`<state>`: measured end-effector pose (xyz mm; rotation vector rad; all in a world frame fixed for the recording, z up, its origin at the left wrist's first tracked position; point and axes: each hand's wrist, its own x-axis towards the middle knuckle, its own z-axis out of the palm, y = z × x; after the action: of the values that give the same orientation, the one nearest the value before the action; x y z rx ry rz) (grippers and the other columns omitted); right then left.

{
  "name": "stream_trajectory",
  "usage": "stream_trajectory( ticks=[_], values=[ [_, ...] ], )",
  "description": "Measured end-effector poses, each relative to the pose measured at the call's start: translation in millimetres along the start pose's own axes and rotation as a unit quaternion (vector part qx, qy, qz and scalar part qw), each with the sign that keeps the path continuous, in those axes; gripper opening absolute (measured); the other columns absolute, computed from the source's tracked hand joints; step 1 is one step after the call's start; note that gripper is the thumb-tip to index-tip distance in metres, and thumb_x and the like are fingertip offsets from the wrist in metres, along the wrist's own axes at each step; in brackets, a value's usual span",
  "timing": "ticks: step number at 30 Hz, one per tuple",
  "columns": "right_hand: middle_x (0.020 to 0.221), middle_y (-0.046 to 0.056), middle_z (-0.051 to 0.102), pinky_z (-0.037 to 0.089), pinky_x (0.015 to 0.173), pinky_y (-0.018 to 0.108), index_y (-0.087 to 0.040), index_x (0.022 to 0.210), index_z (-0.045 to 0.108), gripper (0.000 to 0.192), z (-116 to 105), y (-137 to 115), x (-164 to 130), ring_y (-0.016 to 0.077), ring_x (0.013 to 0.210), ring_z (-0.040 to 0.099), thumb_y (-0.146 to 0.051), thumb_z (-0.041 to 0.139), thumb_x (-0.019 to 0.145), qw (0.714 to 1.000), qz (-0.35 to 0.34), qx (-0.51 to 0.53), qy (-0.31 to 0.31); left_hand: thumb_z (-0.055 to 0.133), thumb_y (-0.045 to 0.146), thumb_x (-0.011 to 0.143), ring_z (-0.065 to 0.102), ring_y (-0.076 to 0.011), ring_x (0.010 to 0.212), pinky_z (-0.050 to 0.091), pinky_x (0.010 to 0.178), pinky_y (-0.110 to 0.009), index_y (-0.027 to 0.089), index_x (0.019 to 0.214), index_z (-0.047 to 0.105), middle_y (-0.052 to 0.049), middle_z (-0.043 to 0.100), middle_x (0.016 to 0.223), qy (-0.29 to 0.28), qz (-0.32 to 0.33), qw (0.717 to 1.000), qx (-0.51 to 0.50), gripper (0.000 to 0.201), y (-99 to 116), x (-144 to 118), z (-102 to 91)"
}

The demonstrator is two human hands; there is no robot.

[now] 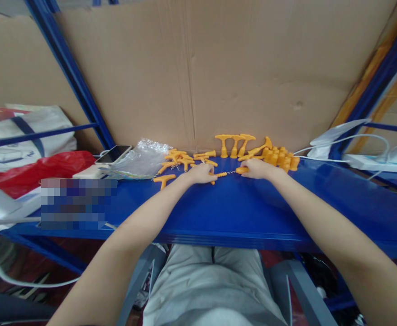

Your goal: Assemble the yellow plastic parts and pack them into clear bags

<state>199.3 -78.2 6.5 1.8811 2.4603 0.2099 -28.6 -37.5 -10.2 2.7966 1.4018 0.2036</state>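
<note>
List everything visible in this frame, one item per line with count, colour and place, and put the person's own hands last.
corkscrew: one, orange handle and metal spiral, between the hands
T-handles: a loose pile, orange, left of centre
upright T-handles: three, orange, by the cardboard
caps: a cluster, orange, right of centre
plastic bag: one, clear, left of the pile
phone: one, dark, left of the plastic bag
red bag: one, far left
power strip: one, white, far right
shelf: blue, under all
cardboard: brown, behind
left hand: on the corkscrew handle
right hand: holding an orange cap at the spiral's end
</note>
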Motion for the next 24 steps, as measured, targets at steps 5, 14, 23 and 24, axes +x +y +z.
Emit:
stream_trajectory(
  ticks=[5,14,23,24],
  values=[
    [0.116,0.012,0.073,0.050,0.089,0.031,-0.014,0.114,0.071,0.028,-3,-3,-3,0.0267,0.108,0.068,-0.021,0.062,0.088,1.000,0.010,-0.007,-0.008,0.058,0.035,0.081,0.068,-0.0221,0.085,0.044,0.064,-0.026,0.019,0.086,0.069,-0.005,0.075,0.091,-0.006,-0.004,1.000,0.005,0.021,0,-1,-0.9],
    [0.111,0.011,0.075,0.051,0.090,0.033,-0.017,0.112,0.074,0.028,-1,-1,-3,0.0271,0.106,0.069,-0.019,0.063,0.086,1.000,-0.009,0.007,0.015,0.059,0.036,0.078,0.069,-0.0235,0.082,0.046,0.065,-0.028,0.020,0.079,0.067,-0.005,0.075,0.084,0.003,-0.006,1.000,-0.018,0.017,-1,-1,-0.4],
    [0.110,0.012,0.073,0.048,0.089,0.031,-0.017,0.117,0.071,0.030,7,-9,3,0.0249,0.102,0.068,-0.024,0.060,0.090,0.992,-0.091,0.040,0.072,0.065,0.028,0.076,0.068,-0.0200,0.079,0.049,0.069,-0.027,0.019,0.104,0.065,-0.002,0.072,0.083,0.072,-0.005,0.990,-0.119,0.029,-4,3,10.7],
    [0.109,0.012,0.073,0.048,0.089,0.030,-0.016,0.117,0.070,0.030,7,-10,3,0.0251,0.102,0.068,-0.024,0.059,0.091,0.992,-0.092,0.048,0.077,0.065,0.026,0.076,0.067,-0.0194,0.078,0.049,0.069,-0.027,0.019,0.107,0.064,-0.001,0.072,0.083,0.087,-0.011,0.988,-0.129,0.032,-4,3,11.4]
  ],
)
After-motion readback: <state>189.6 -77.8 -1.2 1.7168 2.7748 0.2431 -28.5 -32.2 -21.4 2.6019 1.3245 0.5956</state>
